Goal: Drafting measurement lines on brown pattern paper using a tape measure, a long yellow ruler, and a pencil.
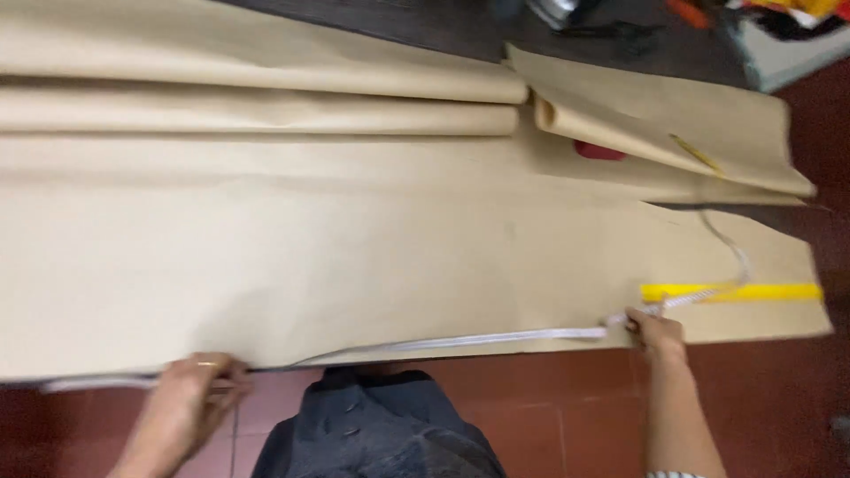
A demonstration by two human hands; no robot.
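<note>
A large sheet of brown paper (381, 230) covers the table in front of me. A white measuring tape (478, 337) runs along its near edge. My left hand (190, 398), with a ring on one finger, pinches the tape at the paper's near left edge. My right hand (655, 332) pins the tape down at the near right, close to a yellow ruler (735, 291) that lies flat on the paper. The tape's loose end curls away past the ruler toward the far right.
Folded and rolled brown paper (266, 80) lies along the far side. A smaller folded sheet (673, 124) sits at the far right over a red object (598, 151). Dark tabletop (460, 26) with tools lies beyond. Red floor tiles (549, 416) are below.
</note>
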